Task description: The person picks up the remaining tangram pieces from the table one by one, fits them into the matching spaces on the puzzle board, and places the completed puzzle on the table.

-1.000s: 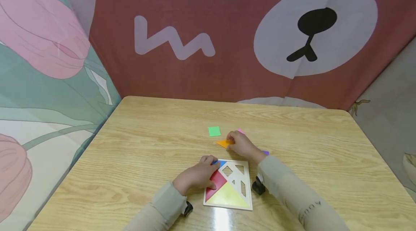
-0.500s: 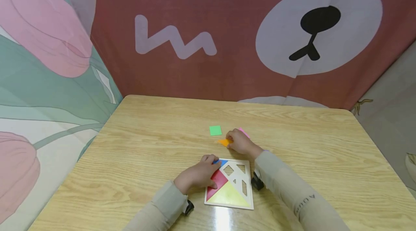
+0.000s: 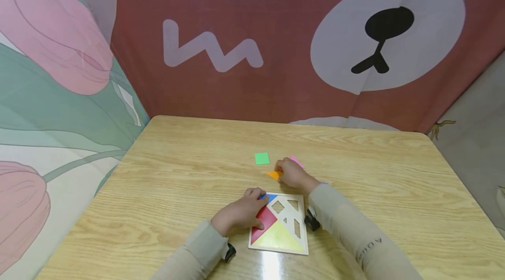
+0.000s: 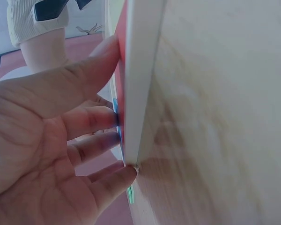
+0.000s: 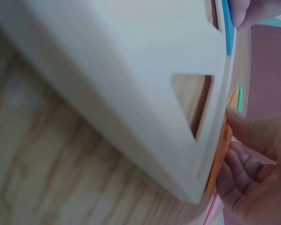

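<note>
A white tangram board [image 3: 286, 250] lies on the table with a blue piece [image 3: 272, 198], a red piece [image 3: 265, 218] and a yellow triangle [image 3: 278, 237] in it; its right half has several cut-out holes. My left hand [image 3: 240, 212] rests on the board's left side, thumb on the red piece and fingers at the blue one; in the left wrist view the little finger [image 4: 114, 183] touches the board's corner. Just beyond the board's far edge, my right hand [image 3: 293, 172] pinches an orange triangle [image 5: 220, 157] between thumb and fingers. The hand hides part of it.
A green square [image 3: 262, 158] lies on the table beyond the orange piece. Behind my right hand shows a pink piece [image 3: 296, 161]. A purple piece [image 3: 324, 183] is mostly covered by my right sleeve [image 3: 335, 201]. A patterned curtain [image 3: 221, 96] borders the table's far edge.
My right sleeve covers more of the purple piece than a second ago, and a little less of the orange triangle shows. The left hand keeps its place on the board.
</note>
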